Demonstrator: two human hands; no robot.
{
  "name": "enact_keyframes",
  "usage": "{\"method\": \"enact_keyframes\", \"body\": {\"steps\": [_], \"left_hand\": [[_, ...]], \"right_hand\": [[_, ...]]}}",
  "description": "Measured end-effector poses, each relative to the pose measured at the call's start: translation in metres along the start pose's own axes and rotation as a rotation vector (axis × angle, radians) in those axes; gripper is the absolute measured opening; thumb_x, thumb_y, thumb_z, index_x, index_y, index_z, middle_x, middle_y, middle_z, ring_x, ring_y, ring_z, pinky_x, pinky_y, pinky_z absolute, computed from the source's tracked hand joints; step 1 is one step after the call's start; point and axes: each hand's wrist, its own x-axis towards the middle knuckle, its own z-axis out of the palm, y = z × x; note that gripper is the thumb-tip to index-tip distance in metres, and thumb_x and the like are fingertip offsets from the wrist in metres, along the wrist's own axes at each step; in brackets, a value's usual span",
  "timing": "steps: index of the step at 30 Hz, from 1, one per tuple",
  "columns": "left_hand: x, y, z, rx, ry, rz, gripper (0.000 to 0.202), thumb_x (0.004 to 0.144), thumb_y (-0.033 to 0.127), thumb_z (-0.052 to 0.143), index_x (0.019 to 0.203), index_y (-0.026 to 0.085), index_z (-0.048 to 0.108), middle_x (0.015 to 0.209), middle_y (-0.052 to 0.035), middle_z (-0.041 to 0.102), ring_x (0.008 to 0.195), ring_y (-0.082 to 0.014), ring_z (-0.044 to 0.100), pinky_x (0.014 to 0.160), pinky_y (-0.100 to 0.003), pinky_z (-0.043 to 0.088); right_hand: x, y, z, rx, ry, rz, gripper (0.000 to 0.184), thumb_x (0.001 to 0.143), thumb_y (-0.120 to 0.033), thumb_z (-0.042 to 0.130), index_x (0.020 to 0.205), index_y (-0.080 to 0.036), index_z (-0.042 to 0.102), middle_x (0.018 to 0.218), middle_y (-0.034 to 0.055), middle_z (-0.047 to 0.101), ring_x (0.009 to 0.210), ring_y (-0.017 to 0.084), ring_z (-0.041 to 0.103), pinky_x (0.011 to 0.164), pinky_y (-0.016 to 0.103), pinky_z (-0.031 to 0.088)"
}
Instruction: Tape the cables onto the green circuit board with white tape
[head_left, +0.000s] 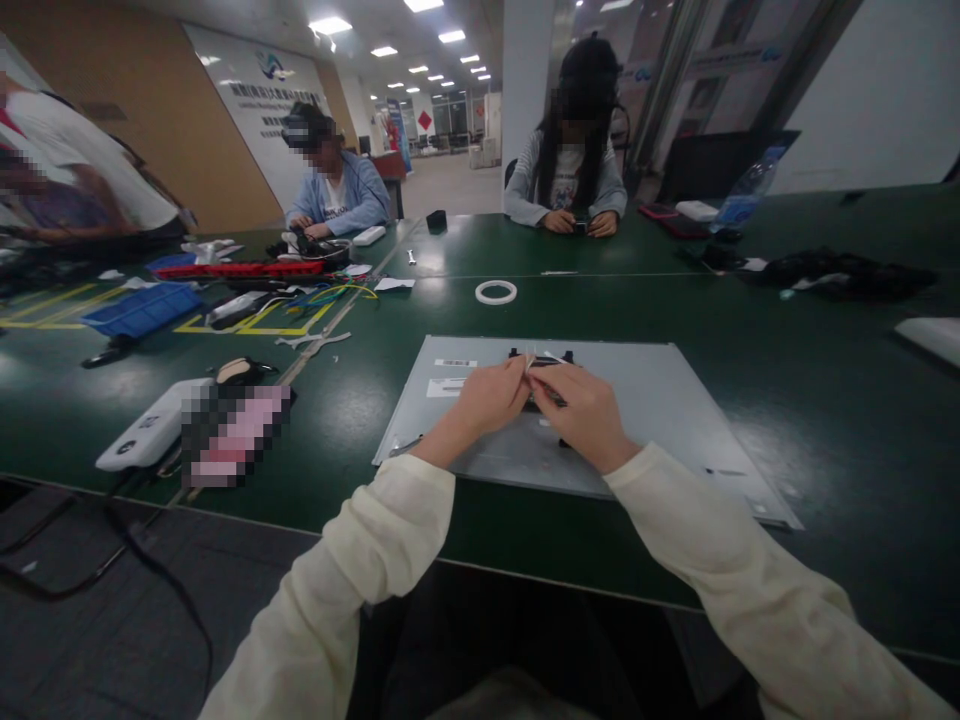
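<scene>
A flat grey metal panel (pixel 645 400) lies on the table in front of me, with white labels on its upper left. My left hand (pixel 491 397) and my right hand (pixel 577 405) meet over its middle, fingertips touching. Both are closed in a pinch around a thin whitish strip (pixel 530 354), whose exact kind is too small to make out. Beneath the fingers is a dark bracket-like part (pixel 568 356) on the panel, mostly hidden by my hands. A small metal tool (pixel 406 445) rests at the panel's left edge.
A roll of white tape (pixel 496 292) lies beyond the panel. To the left are a white power bank (pixel 154 425), a blurred pink item (pixel 238 437), a blue tray (pixel 142 309), pliers (pixel 313 340) and cables. Two people sit across the table; a bottle (pixel 750 190) stands far right.
</scene>
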Motion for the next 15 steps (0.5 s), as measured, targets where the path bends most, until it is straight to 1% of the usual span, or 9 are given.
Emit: {"method": "enact_keyframes", "body": {"steps": [4, 6, 9, 12, 15], "left_hand": [[-0.002, 0.004, -0.004, 0.078, -0.038, 0.059, 0.035, 0.089, 0.025, 0.034, 0.121, 0.014, 0.042, 0.109, -0.0109, 0.062, 0.091, -0.0228, 0.063, 0.069, -0.031, 0.047], [-0.002, 0.005, -0.007, 0.095, -0.083, 0.095, 0.033, 0.088, 0.024, 0.036, 0.118, 0.015, 0.044, 0.109, -0.0099, 0.062, 0.09, -0.0226, 0.063, 0.067, -0.03, 0.047], [-0.002, 0.004, -0.012, 0.11, -0.121, 0.133, 0.031, 0.085, 0.025, 0.04, 0.114, 0.015, 0.046, 0.101, -0.009, 0.065, 0.084, -0.023, 0.064, 0.065, -0.03, 0.046], [-0.001, -0.002, -0.016, 0.135, -0.088, 0.151, 0.029, 0.087, 0.028, 0.038, 0.112, 0.016, 0.048, 0.095, -0.0074, 0.066, 0.079, -0.0227, 0.064, 0.061, -0.03, 0.045], [-0.001, -0.017, -0.022, 0.196, -0.043, 0.13, 0.027, 0.088, 0.028, 0.035, 0.108, 0.017, 0.052, 0.094, -0.0067, 0.067, 0.079, -0.0222, 0.064, 0.06, -0.028, 0.043]], "right_hand": [[-0.002, 0.0, 0.001, -0.186, -0.097, -0.082, 0.02, 0.083, -0.013, 0.045, 0.088, -0.013, 0.065, 0.088, 0.0093, 0.066, 0.081, 0.021, 0.058, 0.072, 0.033, 0.047], [-0.003, 0.003, 0.001, -0.188, -0.111, -0.109, 0.019, 0.082, -0.012, 0.045, 0.085, -0.012, 0.064, 0.083, 0.0093, 0.065, 0.078, 0.021, 0.058, 0.069, 0.033, 0.047], [-0.003, 0.006, 0.001, -0.103, -0.109, -0.137, 0.018, 0.082, -0.012, 0.046, 0.085, -0.012, 0.063, 0.084, 0.0091, 0.064, 0.079, 0.02, 0.057, 0.071, 0.032, 0.047], [-0.002, 0.004, 0.003, -0.037, -0.113, -0.141, 0.02, 0.082, -0.012, 0.045, 0.092, -0.012, 0.063, 0.092, 0.0106, 0.064, 0.086, 0.021, 0.058, 0.078, 0.033, 0.048], [0.0, -0.003, 0.005, 0.004, -0.124, -0.098, 0.029, 0.083, -0.013, 0.044, 0.108, -0.01, 0.058, 0.104, 0.0117, 0.062, 0.095, 0.022, 0.057, 0.084, 0.035, 0.047]]}}
